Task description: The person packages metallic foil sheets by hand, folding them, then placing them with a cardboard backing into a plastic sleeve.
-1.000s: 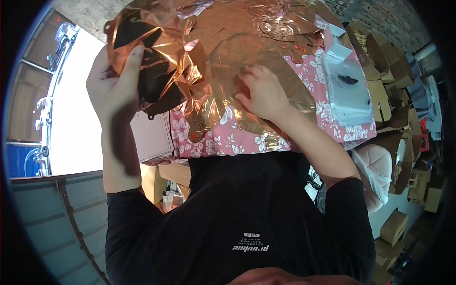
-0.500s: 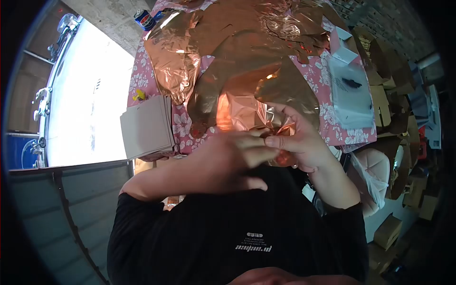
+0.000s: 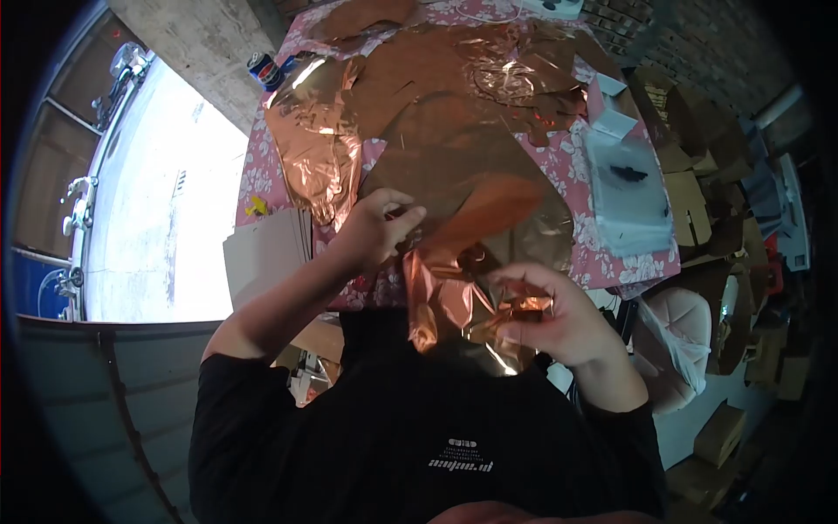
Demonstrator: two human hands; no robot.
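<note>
A deflated copper-coloured foil balloon (image 3: pixel 458 301) hangs crumpled at the front table edge, close against my black shirt. My right hand (image 3: pixel 563 319) is closed on its right side, thumb below and fingers above, with shiny folds bunched between them. My left hand (image 3: pixel 382 229) is raised to the left above the foil, its fingers curled and thumb and forefinger drawn together; whether anything thin is between them is hidden. Beneath and beyond the hands, a broad smooth foil piece (image 3: pixel 471 144) lies flat on the table.
More copper foil balloons (image 3: pixel 314 166) cover the floral pink tablecloth (image 3: pixel 559 166). Grey-beige cards (image 3: pixel 266 258) are stacked at left near a drink can (image 3: pixel 264 72). At right are a white box (image 3: pixel 611 105), clear plastic bags (image 3: pixel 630 196), a cushioned chair (image 3: pixel 672 341) and cardboard boxes (image 3: pixel 690 205).
My left hand has moved away from my right hand, up and to the left. The foil in my right hand has come lower, toward my body, and the view has tilted slightly.
</note>
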